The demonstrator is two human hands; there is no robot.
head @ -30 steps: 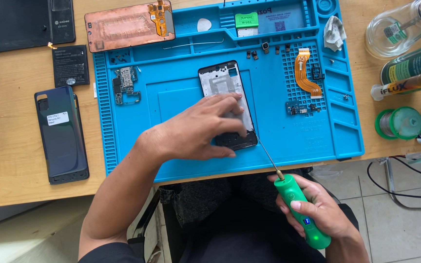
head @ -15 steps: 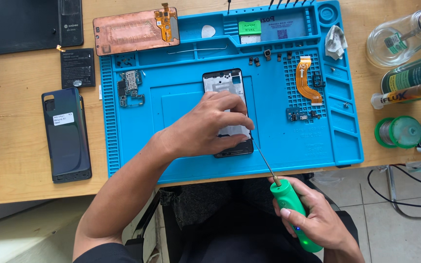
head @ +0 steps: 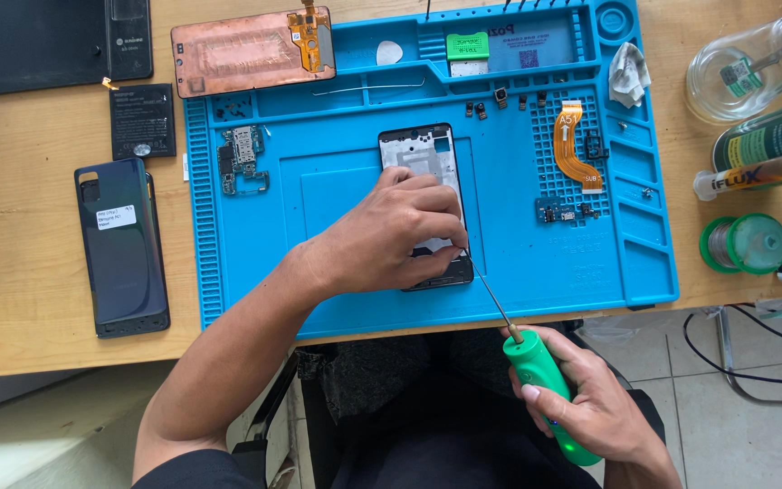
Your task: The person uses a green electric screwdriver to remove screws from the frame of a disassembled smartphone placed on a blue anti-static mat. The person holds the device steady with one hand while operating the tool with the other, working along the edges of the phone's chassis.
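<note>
While the left hand (head: 400, 237) presses flat on the phone frame (head: 423, 172) to steady it on the blue mat (head: 337, 299), fingers curled at its lower edge, the right hand (head: 581, 398) wraps closed around a green screwdriver (head: 549, 394). Its thin tip meets the frame's lower corner

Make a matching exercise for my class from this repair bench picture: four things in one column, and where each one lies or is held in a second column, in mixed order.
Things
1. green screwdriver
2. phone frame
3. dark back cover
4. orange flex cable

Places
A. on the bare wooden desk, left of the blue mat
B. under the left hand, mid-mat
C. in the right hand, off the desk's near edge
D. on the mat's right part

Pairs: 1-C, 2-B, 3-A, 4-D
</note>
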